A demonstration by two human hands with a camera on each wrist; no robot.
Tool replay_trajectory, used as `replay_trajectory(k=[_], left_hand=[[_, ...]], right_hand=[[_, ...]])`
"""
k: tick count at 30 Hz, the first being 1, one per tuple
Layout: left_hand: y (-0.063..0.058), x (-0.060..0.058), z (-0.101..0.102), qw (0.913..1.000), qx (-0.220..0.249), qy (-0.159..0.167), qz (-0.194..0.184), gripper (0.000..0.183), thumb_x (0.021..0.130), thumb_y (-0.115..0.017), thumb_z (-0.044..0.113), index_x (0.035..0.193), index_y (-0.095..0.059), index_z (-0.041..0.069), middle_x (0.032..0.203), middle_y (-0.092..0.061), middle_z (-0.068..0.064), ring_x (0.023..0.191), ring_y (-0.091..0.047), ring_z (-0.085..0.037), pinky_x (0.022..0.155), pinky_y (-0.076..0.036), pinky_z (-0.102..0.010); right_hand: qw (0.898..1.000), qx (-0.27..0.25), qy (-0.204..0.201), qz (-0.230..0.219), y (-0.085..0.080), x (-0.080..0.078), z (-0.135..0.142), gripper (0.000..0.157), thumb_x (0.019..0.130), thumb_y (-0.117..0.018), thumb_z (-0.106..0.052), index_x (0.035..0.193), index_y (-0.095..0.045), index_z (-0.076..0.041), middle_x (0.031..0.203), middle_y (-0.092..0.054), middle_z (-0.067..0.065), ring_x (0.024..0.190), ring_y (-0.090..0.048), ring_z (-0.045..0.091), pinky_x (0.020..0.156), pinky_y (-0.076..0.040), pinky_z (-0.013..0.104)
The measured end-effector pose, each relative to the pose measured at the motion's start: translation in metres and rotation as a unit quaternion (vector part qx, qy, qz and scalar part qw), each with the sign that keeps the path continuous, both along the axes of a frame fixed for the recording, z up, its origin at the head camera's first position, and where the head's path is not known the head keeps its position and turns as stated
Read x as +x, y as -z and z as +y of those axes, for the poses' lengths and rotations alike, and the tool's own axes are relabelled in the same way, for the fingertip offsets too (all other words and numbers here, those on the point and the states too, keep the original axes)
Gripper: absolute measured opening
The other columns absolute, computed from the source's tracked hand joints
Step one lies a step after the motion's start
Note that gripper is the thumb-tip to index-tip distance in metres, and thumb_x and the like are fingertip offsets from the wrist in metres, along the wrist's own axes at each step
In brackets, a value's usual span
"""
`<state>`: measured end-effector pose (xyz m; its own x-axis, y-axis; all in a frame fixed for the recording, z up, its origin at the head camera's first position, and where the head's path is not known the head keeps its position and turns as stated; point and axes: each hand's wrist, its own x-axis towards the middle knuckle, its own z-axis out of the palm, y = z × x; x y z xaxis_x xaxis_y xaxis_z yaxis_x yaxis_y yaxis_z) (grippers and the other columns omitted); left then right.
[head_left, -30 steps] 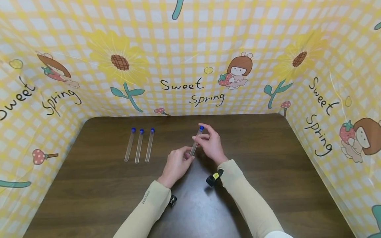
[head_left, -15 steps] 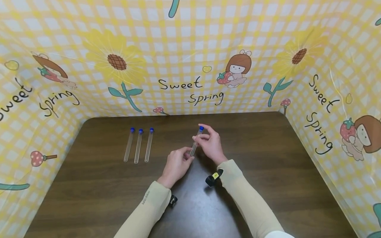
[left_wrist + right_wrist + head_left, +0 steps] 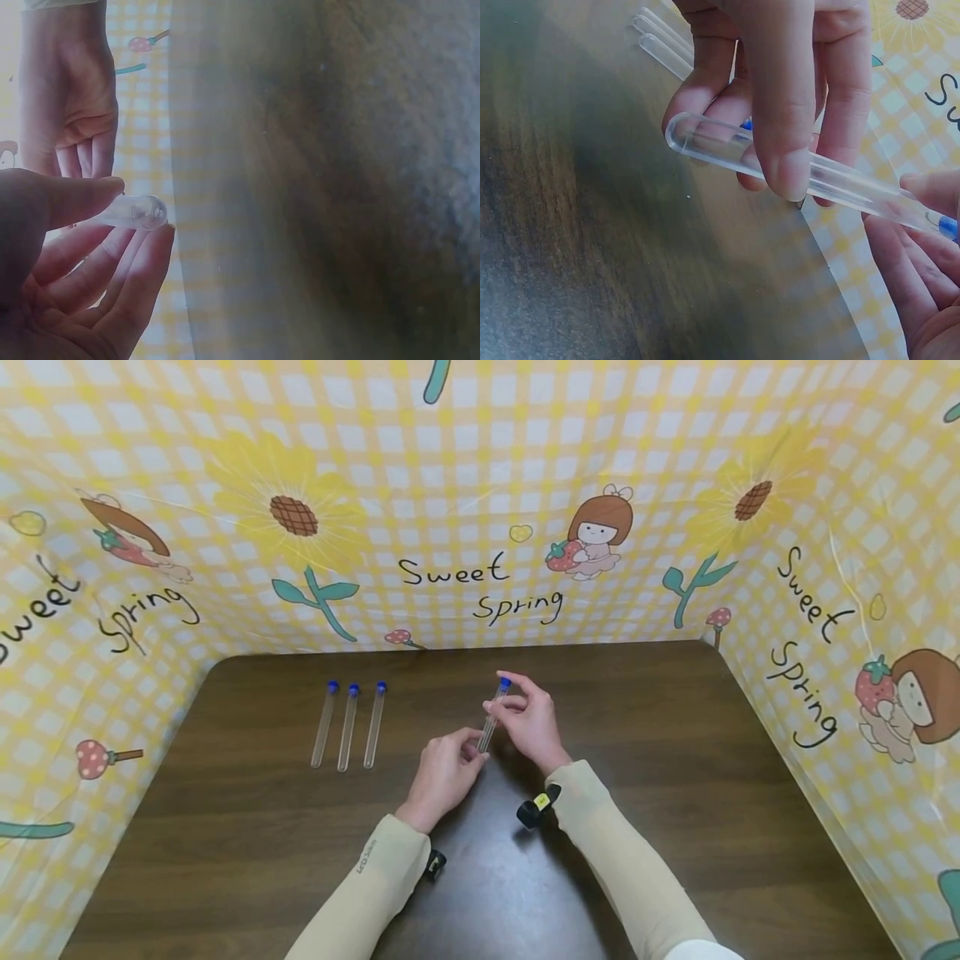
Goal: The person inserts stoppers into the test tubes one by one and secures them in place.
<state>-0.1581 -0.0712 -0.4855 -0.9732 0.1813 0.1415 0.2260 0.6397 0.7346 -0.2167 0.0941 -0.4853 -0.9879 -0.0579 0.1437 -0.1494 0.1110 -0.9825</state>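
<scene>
A clear test tube (image 3: 840, 184) with a blue cap (image 3: 506, 682) is held by both hands above the table, tilted with its cap end away. My left hand (image 3: 444, 777) pinches the rounded lower end between thumb and fingers; that end (image 3: 152, 213) shows close in the left wrist view. My right hand (image 3: 534, 720) grips the upper part, thumb on the near side and a finger up at the cap. To the left, three more capped test tubes (image 3: 348, 728) lie side by side on the table, blue caps pointing away.
The dark wooden table (image 3: 225, 843) is closed in at the back and both sides by a yellow checked cloth (image 3: 450, 460) printed with flowers and "Sweet Spring". Black wrist cameras (image 3: 534, 810) sit at both sleeves, low over the table.
The head view has shifted slightly. Both hands keep their hold on the test tube, which stays in nearly the same place; the three lying tubes have not moved.
</scene>
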Motion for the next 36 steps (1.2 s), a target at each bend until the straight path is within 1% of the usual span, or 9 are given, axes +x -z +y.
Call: replay_trajectory(k=[4, 8, 13, 18, 21, 25, 31, 34, 36], left_hand=[[-0.001, 0.0, 0.0, 1.0, 0.004, 0.003, 0.002, 0.027, 0.09, -0.078, 0.008, 0.115, -0.072, 0.002, 0.079, -0.069, 0.0, 0.062, -0.061, -0.007, 0.06, -0.053, -0.029], [-0.003, -0.001, 0.0, 1.0, 0.002, -0.001, 0.007, 0.026, 0.09, -0.078, 0.008, 0.115, -0.072, 0.002, 0.079, -0.07, 0.0, 0.062, -0.063, -0.006, 0.061, -0.054, -0.029], [-0.005, -0.001, -0.001, 0.9999, -0.001, -0.011, 0.012, 0.027, 0.09, -0.079, 0.009, 0.115, -0.072, 0.002, 0.08, -0.07, -0.001, 0.063, -0.064, -0.006, 0.061, -0.055, -0.029], [-0.006, -0.002, -0.003, 0.9998, -0.003, -0.015, 0.016, 0.029, 0.089, -0.081, 0.011, 0.115, -0.072, 0.003, 0.08, -0.071, -0.001, 0.063, -0.064, -0.007, 0.062, -0.055, -0.03], [-0.007, -0.002, -0.003, 0.9997, -0.001, -0.02, 0.016, 0.03, 0.089, -0.081, 0.011, 0.116, -0.072, 0.003, 0.081, -0.071, -0.002, 0.064, -0.065, -0.008, 0.063, -0.056, -0.031], [-0.008, -0.003, -0.005, 0.9994, 0.0, -0.029, 0.017, 0.032, 0.089, -0.081, 0.012, 0.118, -0.072, 0.003, 0.082, -0.072, -0.002, 0.065, -0.065, -0.009, 0.064, -0.056, -0.032], [-0.009, -0.006, -0.012, 0.9985, 0.002, -0.053, 0.015, 0.033, 0.089, -0.08, 0.011, 0.12, -0.071, 0.002, 0.081, -0.072, -0.002, 0.064, -0.066, -0.009, 0.063, -0.055, -0.032], [-0.01, -0.007, -0.017, 0.9979, 0.0, -0.064, 0.006, 0.036, 0.089, -0.08, 0.011, 0.122, -0.069, 0.001, 0.08, -0.072, -0.002, 0.062, -0.065, -0.009, 0.061, -0.055, -0.032], [-0.01, -0.008, -0.022, 0.9975, -0.003, -0.07, -0.001, 0.039, 0.089, -0.08, 0.011, 0.125, -0.068, 0.0, 0.08, -0.071, -0.002, 0.06, -0.064, -0.009, 0.06, -0.054, -0.032]], right_hand=[[1.0, -0.005, -0.008, -0.002, -0.001, -0.001, 0.0, 0.055, 0.087, -0.081, -0.009, 0.138, -0.062, -0.019, 0.091, -0.076, 0.008, 0.075, -0.074, 0.025, 0.076, -0.056, 0.056], [1.0, 0.0, -0.022, -0.001, -0.002, -0.001, 0.0, 0.061, 0.089, -0.08, -0.01, 0.144, -0.057, -0.023, 0.092, -0.076, 0.007, 0.077, -0.073, 0.024, 0.078, -0.056, 0.057], [0.999, 0.012, -0.042, 0.003, -0.002, -0.002, 0.0, 0.07, 0.092, -0.077, -0.011, 0.152, -0.048, -0.03, 0.102, -0.075, 0.005, 0.086, -0.072, 0.021, 0.08, -0.057, 0.05], [0.999, 0.025, -0.046, 0.01, -0.002, -0.002, 0.001, 0.072, 0.092, -0.078, -0.013, 0.154, -0.045, -0.03, 0.109, -0.074, 0.004, 0.085, -0.073, 0.022, 0.077, -0.059, 0.039], [0.998, 0.041, -0.042, 0.013, -0.002, -0.003, 0.002, 0.071, 0.092, -0.079, -0.017, 0.153, -0.045, -0.03, 0.109, -0.073, 0.002, 0.084, -0.072, 0.021, 0.078, -0.058, 0.037], [0.997, 0.061, -0.042, 0.024, -0.003, -0.002, 0.003, 0.068, 0.092, -0.079, -0.02, 0.152, -0.047, -0.029, 0.11, -0.072, 0.0, 0.084, -0.07, 0.02, 0.08, -0.058, 0.039], [0.996, 0.065, -0.046, 0.044, -0.001, -0.004, 0.003, 0.057, 0.093, -0.078, -0.02, 0.145, -0.055, -0.021, 0.113, -0.072, 0.005, 0.087, -0.07, 0.02, 0.078, -0.057, 0.04], [0.996, 0.07, -0.047, 0.042, 0.0, -0.004, 0.004, 0.053, 0.093, -0.079, -0.023, 0.142, -0.058, -0.019, 0.115, -0.071, 0.007, 0.087, -0.07, 0.02, 0.076, -0.057, 0.038], [0.996, 0.074, -0.046, 0.037, 0.0, -0.003, 0.005, 0.053, 0.092, -0.079, -0.024, 0.141, -0.059, -0.02, 0.116, -0.071, 0.008, 0.087, -0.07, 0.02, 0.076, -0.057, 0.037]])
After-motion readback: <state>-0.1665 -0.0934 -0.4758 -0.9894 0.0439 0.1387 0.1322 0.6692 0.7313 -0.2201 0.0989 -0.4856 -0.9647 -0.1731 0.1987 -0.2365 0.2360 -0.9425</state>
